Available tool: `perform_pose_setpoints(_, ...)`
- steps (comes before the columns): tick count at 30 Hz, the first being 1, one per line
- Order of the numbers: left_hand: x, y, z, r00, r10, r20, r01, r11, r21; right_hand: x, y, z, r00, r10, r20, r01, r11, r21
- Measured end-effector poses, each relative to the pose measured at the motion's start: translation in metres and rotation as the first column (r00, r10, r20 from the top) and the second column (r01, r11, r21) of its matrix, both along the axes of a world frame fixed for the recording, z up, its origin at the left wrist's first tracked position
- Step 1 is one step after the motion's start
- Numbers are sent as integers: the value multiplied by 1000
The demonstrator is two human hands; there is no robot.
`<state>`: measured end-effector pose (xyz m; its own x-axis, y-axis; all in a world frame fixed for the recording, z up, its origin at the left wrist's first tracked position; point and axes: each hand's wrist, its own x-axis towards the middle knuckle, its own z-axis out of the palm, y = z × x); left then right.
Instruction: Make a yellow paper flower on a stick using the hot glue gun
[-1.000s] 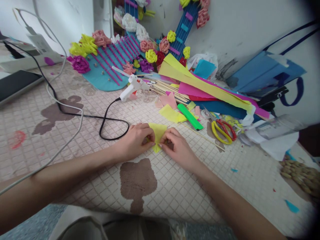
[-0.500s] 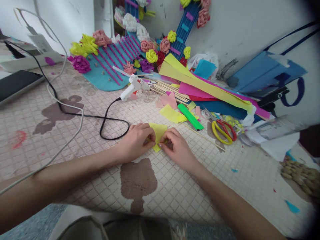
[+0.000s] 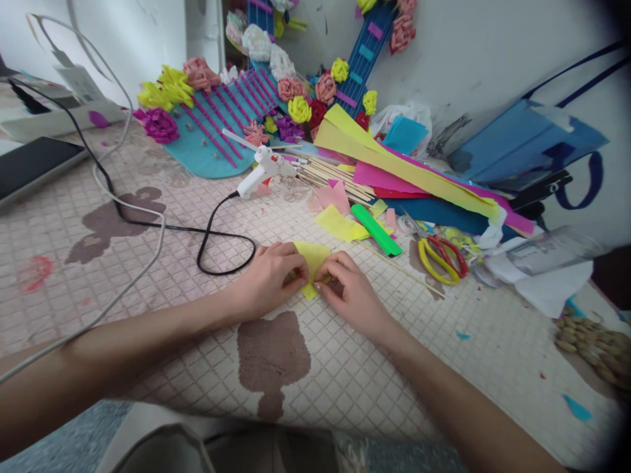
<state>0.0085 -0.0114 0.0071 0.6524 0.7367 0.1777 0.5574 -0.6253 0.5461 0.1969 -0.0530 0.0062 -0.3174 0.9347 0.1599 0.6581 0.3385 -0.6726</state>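
Note:
A small piece of yellow crepe paper lies at the middle of the table between my two hands. My left hand pinches its left side with thumb and curled fingers. From the other side, my right hand pinches the right edge. The paper's lower tip points toward me, and its side edges are hidden under my fingers. Just beyond the hands rest a green utility knife and more yellow paper scraps. Scissors with red and yellow handles lie to the right.
A white hot glue gun with a black cord stands beyond my left hand. Behind it are wooden sticks, rolled coloured paper and a flower-covered blue craft piece. A white cable crosses the left side; peanuts lie far right.
Almost nothing differs. Both hands keep their pinch on the yellow paper, with only a very slight shift of the fingers.

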Motion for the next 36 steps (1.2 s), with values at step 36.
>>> perform_pose_setpoints(36,1,2,0,1000,8,12,-8,1000,-1,0,2,-2,1000,-18,14,19,1000,-3)
